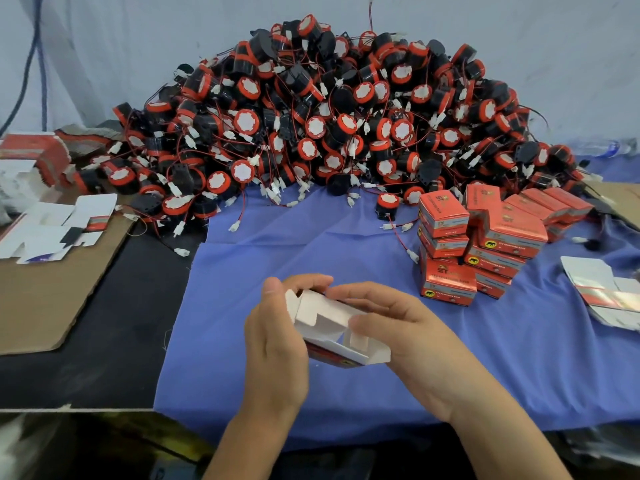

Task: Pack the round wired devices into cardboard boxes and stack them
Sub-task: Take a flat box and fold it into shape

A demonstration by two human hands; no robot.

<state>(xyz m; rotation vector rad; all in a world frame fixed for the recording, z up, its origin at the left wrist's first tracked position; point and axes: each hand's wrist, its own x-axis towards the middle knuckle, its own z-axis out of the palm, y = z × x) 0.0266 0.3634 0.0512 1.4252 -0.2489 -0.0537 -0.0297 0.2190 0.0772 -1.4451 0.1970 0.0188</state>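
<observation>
At the lower centre of the frame, a person's left hand [277, 341] and right hand [408, 334] are both keeping a closed grip on a half-formed cardboard box [329, 318]. The left is curling round its left end with the thumb on top, and the right is clasping its right side with the thumb pressing into the white interior. The flaps are standing open and no device is showing inside. The box is hovering just above the blue cloth [277, 258] that is covering the middle of the counter [121, 323]. Right of centre, a cluster of closed red packed boxes [478, 244] is sitting in uneven stacks, some tilting, with more lying in a row behind them, suggesting only a small share of the job is finished. Across the upper middle, a great heap of round wired devices [346, 116], black with red rims and trailing red leads with white plugs, is waiting unpacked, so by far the larger part of the work appears to be remaining. One lone device [386, 202] is lying at the heap's foot, just left of the stacks. Flat box blanks [52, 223] are lying at the left edge on a brown cardboard sheet [52, 289], and a second sheaf of blanks [602, 292] is lying at the right edge. Open cloth is stretching between the hands and the heap, giving room to reach forward. The stacks on the right and the loose leads straying over the cloth are looking like the likeliest snags, and the counter's near edge is running close beneath the wrists.
</observation>
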